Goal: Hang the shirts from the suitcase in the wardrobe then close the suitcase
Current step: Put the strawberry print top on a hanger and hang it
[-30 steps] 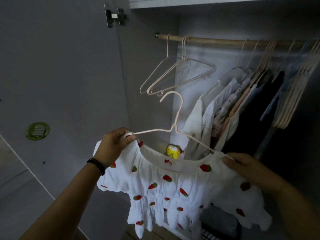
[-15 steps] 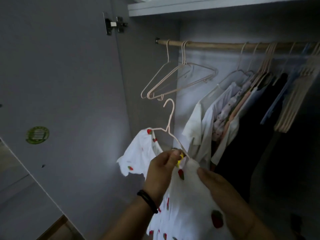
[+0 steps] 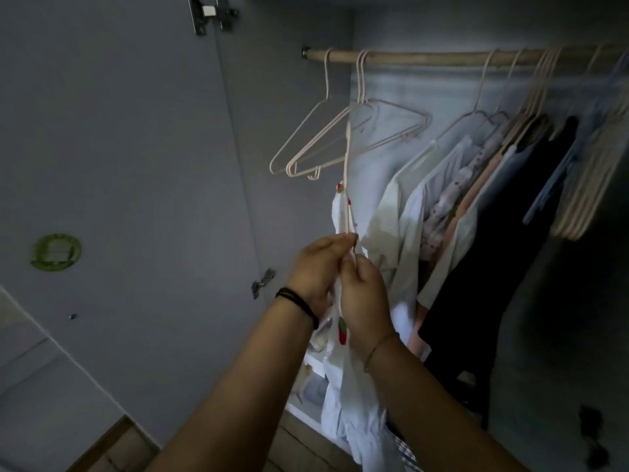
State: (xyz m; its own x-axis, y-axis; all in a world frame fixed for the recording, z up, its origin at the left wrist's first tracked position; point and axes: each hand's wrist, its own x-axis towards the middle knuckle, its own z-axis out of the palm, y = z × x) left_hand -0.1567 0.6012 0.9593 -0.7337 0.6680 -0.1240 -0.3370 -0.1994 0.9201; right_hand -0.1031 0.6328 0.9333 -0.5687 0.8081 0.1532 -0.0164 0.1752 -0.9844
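Observation:
A white shirt with red strawberry print (image 3: pixel 343 379) hangs edge-on from a pale pink hanger (image 3: pixel 347 172), inside the open wardrobe. My left hand (image 3: pixel 318 270) and my right hand (image 3: pixel 366 294) meet in front of me and pinch the hanger's shoulder with the shirt's fabric. The hanger's hook points up toward the wooden rail (image 3: pixel 442 57), still below it. The suitcase is out of view.
Three empty pink hangers (image 3: pixel 340 137) hang at the rail's left end. Several light and dark garments (image 3: pixel 476 206) fill the right. More empty hangers (image 3: pixel 589 185) bunch far right. The open wardrobe door (image 3: pixel 119 165) stands at left.
The shirt has turned from facing me to edge-on. Both hands came together at one shoulder of the hanger, which has risen closer to the rail.

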